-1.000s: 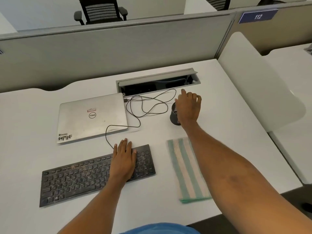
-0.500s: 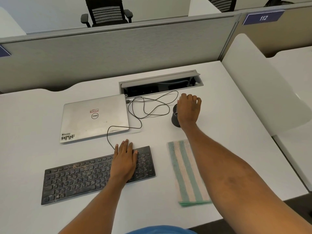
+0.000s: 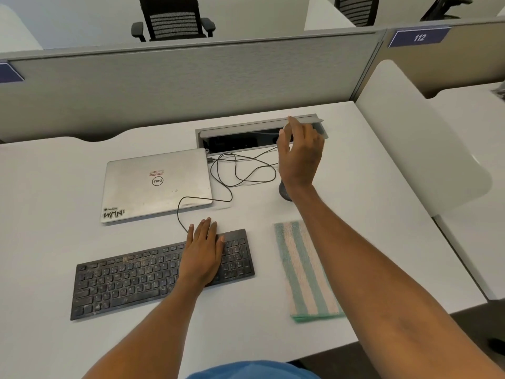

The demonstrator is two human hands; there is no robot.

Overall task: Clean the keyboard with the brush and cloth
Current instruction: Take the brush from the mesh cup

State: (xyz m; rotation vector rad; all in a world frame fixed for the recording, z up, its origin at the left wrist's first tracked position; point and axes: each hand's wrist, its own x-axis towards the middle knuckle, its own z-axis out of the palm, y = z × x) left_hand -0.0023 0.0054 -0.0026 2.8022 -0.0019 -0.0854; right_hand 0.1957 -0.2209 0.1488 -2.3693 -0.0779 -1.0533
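Right hand (image 3: 299,157) now higher above cup (image 3: 283,192); keyboard (image 3: 131,280) black, dusty.

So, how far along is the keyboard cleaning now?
Nothing looks done yet: the keyboard shows dust and crumbs. In hand: the left hand rests flat on it, and the right hand hovers above the dark cup, its fingers perhaps pinching something pale; I cannot tell if it is the brush. To do: brushing, then wiping with the striped cloth, lying beside the keyboard.
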